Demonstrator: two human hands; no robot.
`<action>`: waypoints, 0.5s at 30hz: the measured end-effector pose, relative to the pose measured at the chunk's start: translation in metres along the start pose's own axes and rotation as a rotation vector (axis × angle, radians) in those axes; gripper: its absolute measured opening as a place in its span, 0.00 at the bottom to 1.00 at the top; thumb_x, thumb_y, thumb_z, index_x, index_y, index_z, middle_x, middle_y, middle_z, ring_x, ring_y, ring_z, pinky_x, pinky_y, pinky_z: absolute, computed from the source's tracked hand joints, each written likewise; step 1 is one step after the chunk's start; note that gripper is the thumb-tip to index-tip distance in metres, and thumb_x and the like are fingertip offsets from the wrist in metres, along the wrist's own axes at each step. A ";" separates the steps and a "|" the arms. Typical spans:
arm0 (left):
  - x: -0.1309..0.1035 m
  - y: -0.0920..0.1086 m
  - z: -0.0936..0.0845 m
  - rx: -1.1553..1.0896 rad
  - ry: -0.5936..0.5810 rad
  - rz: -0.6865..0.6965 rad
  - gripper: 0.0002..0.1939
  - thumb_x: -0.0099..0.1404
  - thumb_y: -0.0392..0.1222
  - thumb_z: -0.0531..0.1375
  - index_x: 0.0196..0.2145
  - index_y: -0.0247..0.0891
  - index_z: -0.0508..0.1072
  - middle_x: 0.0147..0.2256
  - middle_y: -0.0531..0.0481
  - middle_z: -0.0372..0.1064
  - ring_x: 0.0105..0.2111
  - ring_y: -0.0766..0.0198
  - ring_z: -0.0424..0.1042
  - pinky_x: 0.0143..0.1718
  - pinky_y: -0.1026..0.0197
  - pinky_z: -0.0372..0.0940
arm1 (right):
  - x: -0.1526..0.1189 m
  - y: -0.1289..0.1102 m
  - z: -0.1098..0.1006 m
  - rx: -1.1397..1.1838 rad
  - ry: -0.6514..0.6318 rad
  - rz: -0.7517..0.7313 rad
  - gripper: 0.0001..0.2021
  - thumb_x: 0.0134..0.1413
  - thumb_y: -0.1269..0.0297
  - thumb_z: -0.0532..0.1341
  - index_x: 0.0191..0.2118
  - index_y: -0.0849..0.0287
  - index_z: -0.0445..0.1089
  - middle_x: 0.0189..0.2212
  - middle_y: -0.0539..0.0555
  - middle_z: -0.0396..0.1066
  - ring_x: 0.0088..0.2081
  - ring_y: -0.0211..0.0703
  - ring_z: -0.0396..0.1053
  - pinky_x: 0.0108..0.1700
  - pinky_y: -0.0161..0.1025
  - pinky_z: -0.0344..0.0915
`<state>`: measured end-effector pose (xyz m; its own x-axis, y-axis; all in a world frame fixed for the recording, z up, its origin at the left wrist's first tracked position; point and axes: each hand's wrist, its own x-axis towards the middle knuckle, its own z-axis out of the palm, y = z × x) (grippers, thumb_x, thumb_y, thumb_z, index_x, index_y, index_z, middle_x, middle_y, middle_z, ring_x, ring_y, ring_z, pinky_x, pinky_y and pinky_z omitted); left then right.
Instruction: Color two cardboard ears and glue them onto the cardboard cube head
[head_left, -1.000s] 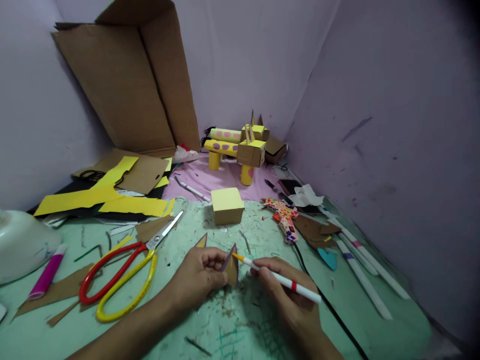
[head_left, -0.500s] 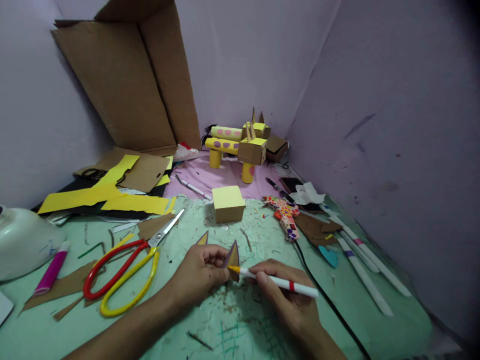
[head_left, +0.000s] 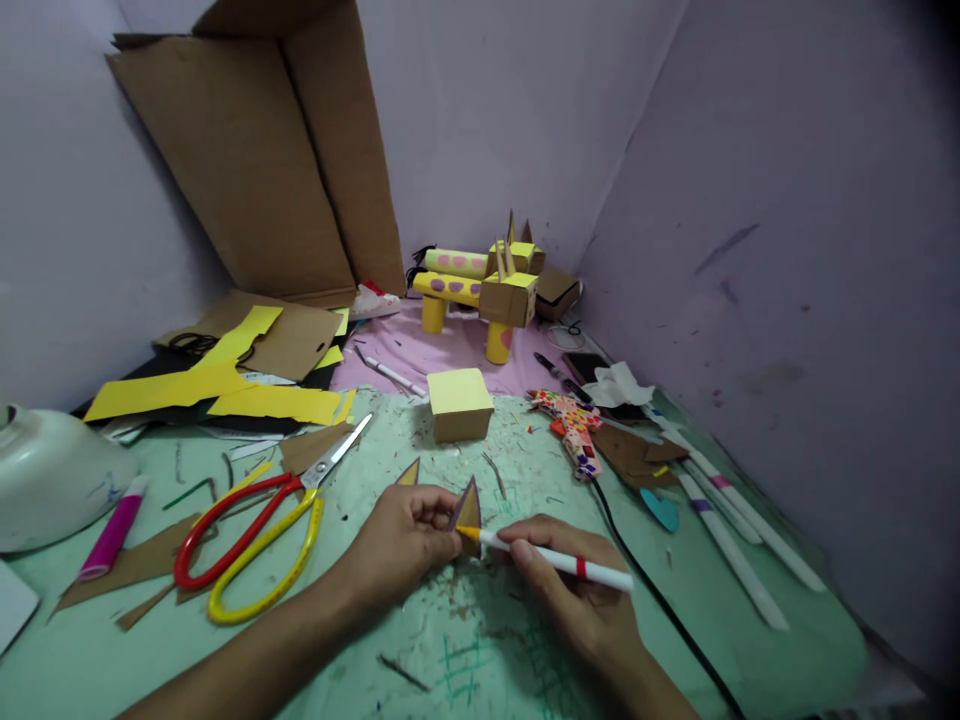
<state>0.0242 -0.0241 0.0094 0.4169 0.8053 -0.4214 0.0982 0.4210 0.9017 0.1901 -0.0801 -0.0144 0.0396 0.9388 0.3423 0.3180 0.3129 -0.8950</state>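
Observation:
Between the fingers of my left hand (head_left: pixel 416 535) is a small pointed cardboard triangle (head_left: pixel 470 505) with purple edges. A similar cardboard triangle (head_left: pixel 409 472) shows just behind that hand, its lower part hidden. My right hand (head_left: pixel 574 575) grips a white marker (head_left: pixel 555 562) with a red band. The marker's orange-yellow tip touches or nearly touches the held triangle's face. Beyond the hands stands a small cardboard box (head_left: pixel 460 405) with a pale yellow top.
Large scissors (head_left: pixel 289 525) with red and yellow handles lie left, near a magenta glue stick (head_left: pixel 112 530). A patterned glue gun (head_left: pixel 574 435) and its black cord lie right, beside white glue sticks (head_left: pixel 739 550). Yellow cardboard animals (head_left: pixel 480 290) stand behind.
Both hands keep nearly the same pose, with the marker tip still at the triangle. The whole view has shifted slightly.

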 end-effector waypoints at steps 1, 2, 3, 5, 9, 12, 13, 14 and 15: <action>0.000 0.000 0.000 -0.006 0.001 -0.001 0.11 0.39 0.35 0.62 0.25 0.32 0.73 0.15 0.59 0.59 0.14 0.75 0.51 0.17 0.66 0.42 | 0.000 0.000 0.000 -0.001 -0.008 0.001 0.09 0.53 0.64 0.59 0.29 0.57 0.75 0.21 0.51 0.74 0.22 0.38 0.68 0.25 0.33 0.62; 0.000 0.000 0.000 -0.007 0.003 0.002 0.11 0.39 0.35 0.62 0.25 0.32 0.73 0.15 0.60 0.59 0.15 0.75 0.51 0.18 0.66 0.42 | 0.000 0.000 0.000 -0.003 -0.009 0.007 0.09 0.53 0.64 0.59 0.28 0.58 0.75 0.21 0.51 0.73 0.21 0.38 0.67 0.24 0.33 0.62; 0.000 0.000 0.000 -0.003 0.006 0.006 0.11 0.39 0.35 0.62 0.25 0.32 0.73 0.15 0.60 0.58 0.15 0.75 0.51 0.18 0.66 0.42 | 0.000 0.000 -0.001 -0.007 -0.004 0.017 0.09 0.54 0.64 0.59 0.28 0.58 0.75 0.20 0.50 0.73 0.21 0.38 0.67 0.24 0.33 0.62; 0.001 -0.001 -0.001 0.008 0.006 0.014 0.12 0.39 0.35 0.62 0.26 0.32 0.73 0.15 0.60 0.58 0.16 0.75 0.51 0.19 0.66 0.44 | 0.001 0.002 -0.002 -0.017 0.028 0.037 0.09 0.54 0.63 0.58 0.30 0.58 0.75 0.20 0.51 0.73 0.21 0.38 0.68 0.24 0.33 0.63; 0.002 -0.004 -0.003 0.014 -0.015 -0.008 0.16 0.39 0.36 0.62 0.30 0.31 0.74 0.18 0.56 0.63 0.17 0.72 0.55 0.20 0.65 0.46 | 0.003 0.007 -0.005 -0.047 0.099 0.054 0.09 0.55 0.63 0.58 0.34 0.57 0.75 0.26 0.53 0.77 0.28 0.43 0.73 0.31 0.37 0.68; 0.002 -0.005 -0.003 0.014 -0.016 -0.025 0.16 0.39 0.36 0.61 0.31 0.30 0.74 0.18 0.55 0.64 0.16 0.73 0.54 0.20 0.65 0.45 | 0.003 0.009 -0.006 -0.045 0.109 0.058 0.08 0.55 0.63 0.58 0.36 0.56 0.75 0.29 0.54 0.77 0.30 0.45 0.74 0.33 0.38 0.69; 0.002 -0.004 -0.003 0.017 -0.017 -0.024 0.16 0.39 0.36 0.61 0.30 0.31 0.75 0.18 0.55 0.64 0.16 0.73 0.53 0.19 0.65 0.44 | 0.003 0.009 -0.006 -0.046 0.110 0.056 0.08 0.55 0.63 0.58 0.36 0.56 0.75 0.29 0.54 0.77 0.30 0.45 0.74 0.33 0.39 0.69; 0.001 -0.004 -0.003 0.019 -0.016 -0.022 0.15 0.39 0.36 0.61 0.30 0.31 0.75 0.18 0.56 0.63 0.15 0.73 0.52 0.19 0.65 0.44 | 0.003 0.008 -0.005 -0.049 0.111 0.057 0.08 0.55 0.62 0.58 0.35 0.56 0.75 0.28 0.54 0.77 0.30 0.45 0.74 0.32 0.38 0.69; 0.001 -0.003 -0.002 0.020 -0.012 -0.021 0.15 0.39 0.36 0.61 0.29 0.31 0.75 0.17 0.56 0.63 0.15 0.74 0.52 0.19 0.65 0.43 | 0.002 0.007 -0.005 -0.051 0.114 0.061 0.09 0.55 0.62 0.58 0.35 0.56 0.75 0.27 0.54 0.77 0.29 0.45 0.74 0.31 0.38 0.68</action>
<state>0.0222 -0.0235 0.0063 0.4250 0.7917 -0.4389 0.1253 0.4288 0.8947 0.1974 -0.0761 -0.0188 0.1672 0.9322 0.3209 0.3592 0.2455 -0.9004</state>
